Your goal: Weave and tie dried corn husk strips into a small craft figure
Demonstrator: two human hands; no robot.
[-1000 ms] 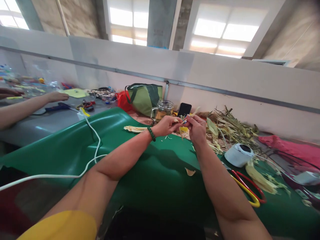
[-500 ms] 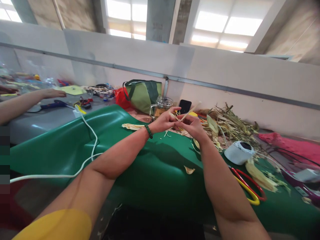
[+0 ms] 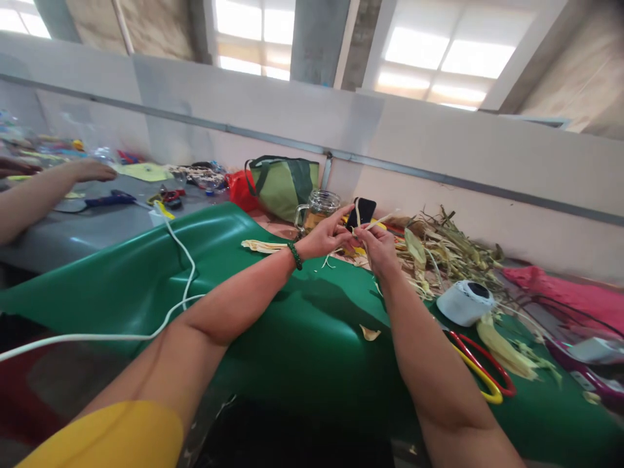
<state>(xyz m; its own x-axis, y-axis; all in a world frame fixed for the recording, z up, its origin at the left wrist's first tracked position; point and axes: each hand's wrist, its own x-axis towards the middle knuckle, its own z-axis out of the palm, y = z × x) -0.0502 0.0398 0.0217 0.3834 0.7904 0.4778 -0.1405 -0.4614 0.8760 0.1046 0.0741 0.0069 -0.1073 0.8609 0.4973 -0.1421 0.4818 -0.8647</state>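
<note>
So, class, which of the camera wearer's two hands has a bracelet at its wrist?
The left hand: a green beaded bracelet circles its wrist, while the right hand has a bare wrist.

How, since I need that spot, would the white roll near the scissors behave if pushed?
The white roll probably slides rather than tips, sitting squat on its end. It may roll if laid over, given its rounded side. Its dark centre looks hollow, suggesting lightness.
</note>
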